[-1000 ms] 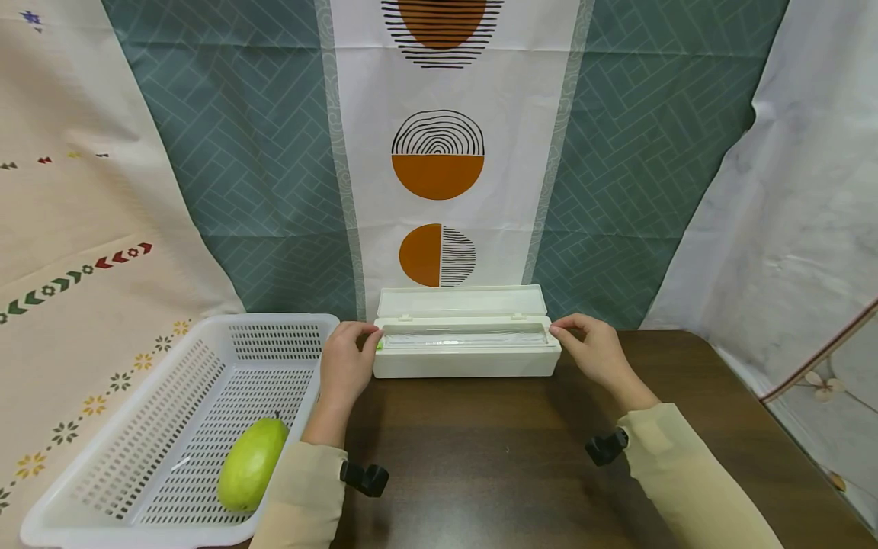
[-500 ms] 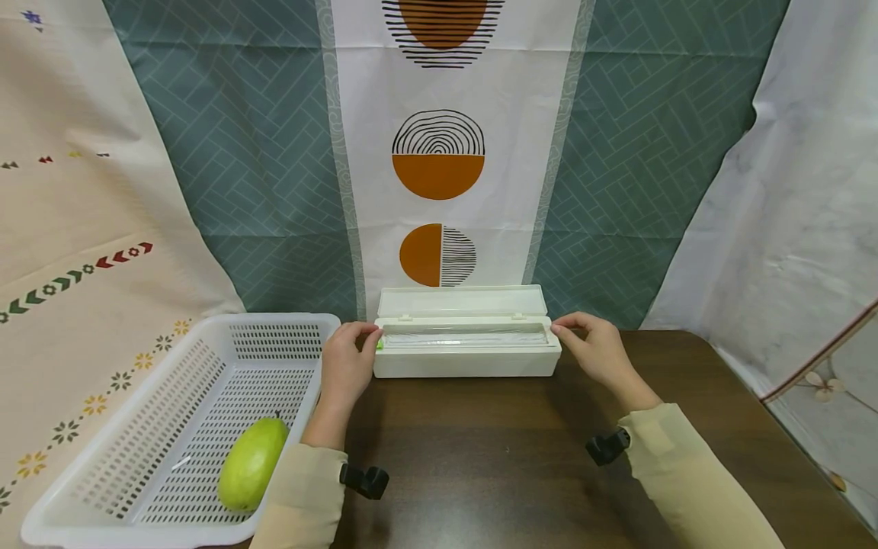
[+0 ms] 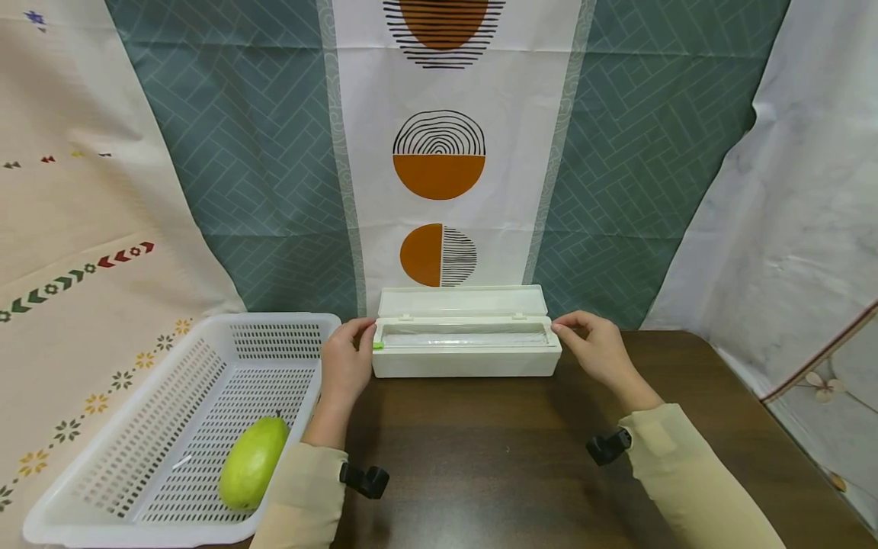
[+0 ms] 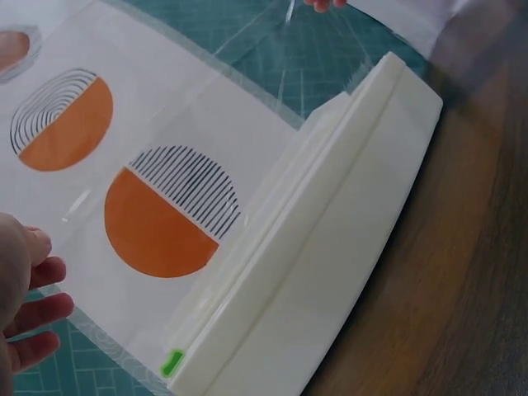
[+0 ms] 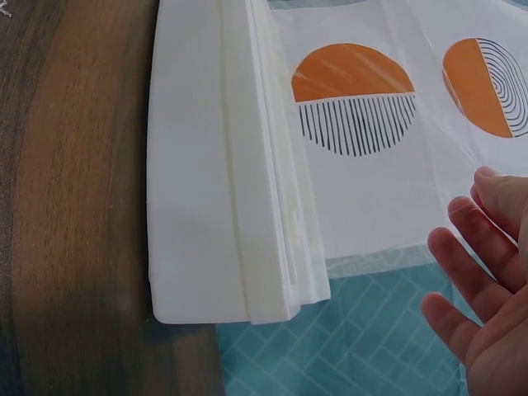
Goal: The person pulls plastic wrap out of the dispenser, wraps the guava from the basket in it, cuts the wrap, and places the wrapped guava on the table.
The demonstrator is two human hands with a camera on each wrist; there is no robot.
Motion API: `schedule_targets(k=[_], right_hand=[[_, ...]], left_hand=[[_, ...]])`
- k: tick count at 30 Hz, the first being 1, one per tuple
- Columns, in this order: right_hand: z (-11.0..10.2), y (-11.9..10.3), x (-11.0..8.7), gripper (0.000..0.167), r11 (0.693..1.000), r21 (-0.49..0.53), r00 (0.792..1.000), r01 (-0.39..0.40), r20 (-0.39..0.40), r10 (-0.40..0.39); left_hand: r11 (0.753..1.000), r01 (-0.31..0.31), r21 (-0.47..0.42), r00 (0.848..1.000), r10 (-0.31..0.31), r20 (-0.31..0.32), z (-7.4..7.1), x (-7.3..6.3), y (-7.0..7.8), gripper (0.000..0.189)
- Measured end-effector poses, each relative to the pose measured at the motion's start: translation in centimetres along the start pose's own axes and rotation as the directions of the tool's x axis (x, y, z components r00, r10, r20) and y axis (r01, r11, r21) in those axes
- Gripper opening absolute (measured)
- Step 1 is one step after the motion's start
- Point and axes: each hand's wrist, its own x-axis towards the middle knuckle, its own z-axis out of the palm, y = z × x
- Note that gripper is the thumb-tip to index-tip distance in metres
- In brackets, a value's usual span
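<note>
We have our left hand (image 3: pixel 346 362) at one end of the white cling-film dispenser box (image 3: pixel 466 358) and our right hand (image 3: pixel 595 349) at the other end, so the box sits between them on the dark wooden table (image 3: pixel 480 465), its lid (image 3: pixel 461 301) standing open on the far side from us. In the head view the fingertips of both hands curl in toward the top corners of the box, where the clear film (image 3: pixel 463 335) lies along the opening. The wrist views show film lifted in front of the patterned backdrop (image 3: pixel 439 168), with our fingers only loosely bent near its edges; whether either hand actually pinches the film we cannot tell. A small green tab (image 3: pixel 377 345) sits on the box just beside our left fingertips. Outward from our left hand stands a white perforated basket (image 3: pixel 123 435), touching or nearly touching our left forearm, with a green mango (image 3: pixel 252 463) lying inside it near our left sleeve (image 3: pixel 302 496).
</note>
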Motion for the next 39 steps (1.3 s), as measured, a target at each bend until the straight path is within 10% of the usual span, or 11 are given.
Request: schedule_targets(k=[6, 12, 21, 28, 33, 39], right_hand=[[-0.1, -0.1, 0.0, 0.020, 1.000, 0.004, 1.000, -0.005, 0.000, 0.005], [0.0, -0.1, -0.1, 0.019, 1.000, 0.002, 1.000, 0.002, -0.003, -0.002], [0.0, 0.0, -0.1, 0.019, 1.000, -0.002, 1.000, 0.002, -0.006, -0.002], [-0.1, -0.1, -0.1, 0.019, 1.000, -0.003, 1.000, 0.006, -0.007, -0.006], [-0.1, -0.1, -0.1, 0.019, 1.000, -0.004, 1.000, 0.004, -0.006, -0.004], [-0.1, 0.0, -0.1, 0.018, 1.000, -0.007, 1.000, 0.017, -0.018, -0.017]], left_hand=[[1.000, -0.020, -0.011, 1.000, 0.020, 0.012, -0.1, -0.2, 0.1, 0.009], [0.995, 0.102, -0.017, 0.991, -0.101, 0.086, 0.2, -0.8, 0.1, 0.012], [0.961, 0.277, 0.025, 0.922, -0.273, 0.275, 1.1, -1.8, -0.6, 0.017], [0.924, 0.383, 0.010, 0.881, -0.368, 0.299, 2.5, -3.1, -1.6, 0.018], [0.825, 0.561, -0.067, 0.788, -0.507, 0.350, 3.6, -4.1, -2.4, 0.024], [0.541, 0.798, -0.266, 0.591, -0.612, 0.526, 4.6, -4.9, -2.5, 0.040]])
